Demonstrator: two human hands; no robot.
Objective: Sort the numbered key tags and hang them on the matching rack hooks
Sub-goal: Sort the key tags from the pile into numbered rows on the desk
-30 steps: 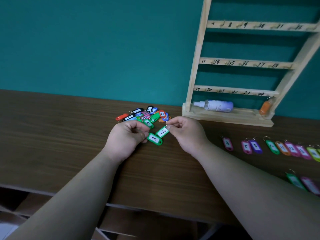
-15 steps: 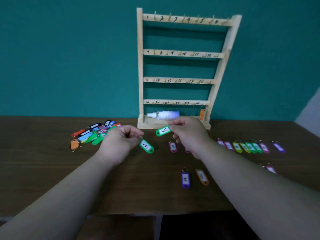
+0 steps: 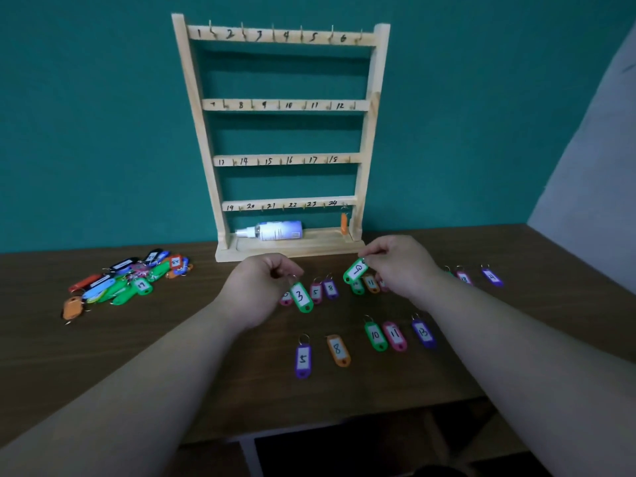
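Observation:
My left hand [image 3: 260,290] pinches the ring of a green tag marked 3 [image 3: 301,297], which hangs over the table. A green tag marked 9 [image 3: 355,271] is pinched by my right hand [image 3: 401,265], just above a row of sorted tags. The wooden rack [image 3: 280,139] stands at the wall behind, with four rails of hooks numbered 1 to 24. One orange tag [image 3: 343,223] hangs at the bottom right hook. A heap of unsorted tags [image 3: 127,280] lies at the left.
Sorted tags lie in two rows on the brown table [image 3: 172,356]: purple 5 [image 3: 303,360], orange 8 [image 3: 338,350], green 10 [image 3: 375,336], pink 11 [image 3: 395,335], purple 13 [image 3: 424,333], others farther back. A white spray bottle [image 3: 272,231] lies on the rack's base.
Both hands carried their green tags to the right, away from the heap and over the sorted rows. The view swung up and right, bringing the whole rack into sight.

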